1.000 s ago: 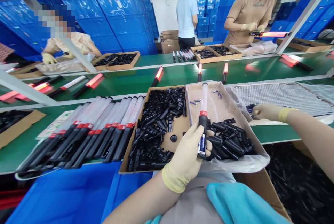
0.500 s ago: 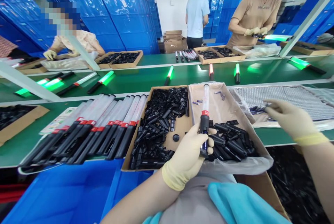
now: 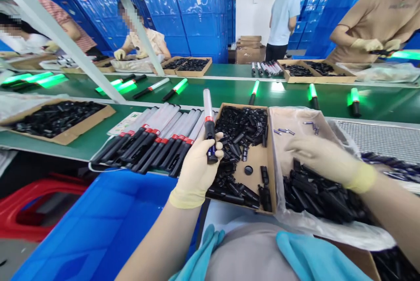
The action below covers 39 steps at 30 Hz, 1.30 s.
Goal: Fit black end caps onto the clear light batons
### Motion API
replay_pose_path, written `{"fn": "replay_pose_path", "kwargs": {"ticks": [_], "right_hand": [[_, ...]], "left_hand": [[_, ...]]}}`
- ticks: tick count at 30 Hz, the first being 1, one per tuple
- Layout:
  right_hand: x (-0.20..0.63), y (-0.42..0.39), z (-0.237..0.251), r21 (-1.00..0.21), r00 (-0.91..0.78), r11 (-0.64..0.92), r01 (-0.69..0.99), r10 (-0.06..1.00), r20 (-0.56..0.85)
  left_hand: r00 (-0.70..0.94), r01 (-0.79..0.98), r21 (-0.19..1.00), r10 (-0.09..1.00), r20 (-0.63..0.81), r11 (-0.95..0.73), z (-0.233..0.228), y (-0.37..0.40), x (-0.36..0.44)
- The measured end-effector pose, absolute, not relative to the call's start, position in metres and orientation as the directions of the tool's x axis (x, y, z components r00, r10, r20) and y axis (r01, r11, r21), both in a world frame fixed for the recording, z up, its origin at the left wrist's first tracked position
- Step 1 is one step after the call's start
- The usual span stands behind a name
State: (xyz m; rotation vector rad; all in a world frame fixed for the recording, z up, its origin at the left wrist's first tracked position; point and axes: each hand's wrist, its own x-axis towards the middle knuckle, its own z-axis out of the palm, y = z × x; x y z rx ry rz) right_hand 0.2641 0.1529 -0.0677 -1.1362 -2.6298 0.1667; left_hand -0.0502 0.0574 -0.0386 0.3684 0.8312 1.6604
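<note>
a shallow cardboard tray (image 3: 70, 130) of matte black plastic parts sits far left on the green bench. next lies a row of roughly eight batons (image 3: 154, 141), frosted tubes with red collars and black handles. the left hand (image 3: 197, 167), in a cream latex glove, is wrapped around the black handle of one upright baton (image 3: 208, 126). the right hand (image 3: 323, 156), gloved alike, hovers palm down with fingers loosely spread over glossy black caps (image 3: 315, 196) in a plastic-lined box (image 3: 292, 117), holding nothing visible.
</note>
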Motion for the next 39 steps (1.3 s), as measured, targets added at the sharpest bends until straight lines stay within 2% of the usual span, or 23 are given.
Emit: {"fn": "replay_pose_path", "kwargs": {"ticks": [1,3,6,10,13,15,18,20,22,24,25,27,29,31,33,36,39], "right_hand": [[0.229,0.154,-0.068,-0.111,-0.792,0.798,0.592,0.602,0.102],[0.169,0.160,-0.073,0.001,-0.880,0.880,0.475,0.475,-0.015],[0.120,0.173,-0.089,0.045,-0.906,0.908,0.416,0.418,-0.061],[0.118,0.183,-0.101,0.042,-0.920,0.921,0.388,0.389,-0.052],[0.135,0.172,-0.090,0.025,-0.885,0.885,0.465,0.464,0.035],[0.144,0.155,-0.077,-0.021,-0.839,0.856,0.516,0.510,0.189],[0.147,0.123,-0.062,-0.158,-0.742,0.892,0.424,0.441,0.504],[0.143,0.104,-0.058,-0.230,-0.675,0.920,0.318,0.390,0.627],[0.138,0.090,-0.058,-0.327,-0.627,0.902,0.282,0.431,0.649],[0.134,0.082,-0.060,-0.519,-0.525,0.812,0.266,0.574,0.628],[0.132,0.079,-0.061,-0.636,-0.466,0.729,0.253,0.668,0.579],[0.130,0.078,-0.060,-0.837,-0.388,0.499,0.224,0.834,0.393],[0.128,0.080,-0.058,-0.937,-0.390,0.290,0.194,0.899,0.197],[0.127,0.083,-0.055,-0.970,-0.429,0.180,0.163,0.898,0.094],[0.127,0.087,-0.051,-0.977,-0.437,0.164,0.134,0.895,0.090],[0.130,0.085,-0.043,-0.963,-0.344,0.252,0.095,0.916,0.206],[0.130,0.072,-0.034,-0.925,-0.296,0.349,0.149,0.908,0.295]], "left_hand": [[-0.249,-0.728,0.684,0.944,-0.214,-0.037,-0.039,0.057,-0.050],[-0.218,-0.746,0.666,0.941,-0.259,0.010,-0.040,0.054,-0.048],[-0.201,-0.771,0.635,0.928,-0.313,0.047,-0.044,0.047,-0.049],[-0.148,-0.792,0.599,0.912,-0.382,0.122,-0.054,0.038,-0.056],[-0.105,-0.793,0.580,0.896,-0.432,0.187,-0.061,0.035,-0.057],[-0.062,-0.771,0.594,0.901,-0.430,0.231,-0.064,0.032,-0.052],[0.056,-0.721,0.632,0.933,-0.356,0.284,-0.066,0.027,-0.040],[0.136,-0.694,0.654,0.947,-0.291,0.301,-0.066,0.024,-0.033],[0.158,-0.669,0.690,0.960,-0.231,0.276,-0.066,0.021,-0.028],[0.116,-0.632,0.747,0.978,-0.173,0.207,-0.067,0.018,-0.026],[0.084,-0.610,0.775,0.986,-0.147,0.167,-0.067,0.017,-0.026],[0.031,-0.563,0.819,0.994,-0.107,0.106,-0.069,0.015,-0.027],[0.007,-0.521,0.850,0.996,-0.088,0.079,-0.069,0.012,-0.027],[0.007,-0.492,0.868,0.997,-0.080,0.073,-0.069,0.010,-0.027],[0.030,-0.495,0.864,0.995,-0.093,0.095,-0.068,0.009,-0.026],[0.028,-0.592,0.791,0.985,-0.171,0.154,-0.066,0.010,-0.024],[-0.006,-0.709,0.684,0.969,-0.248,0.171,-0.066,0.013,-0.023]]}}
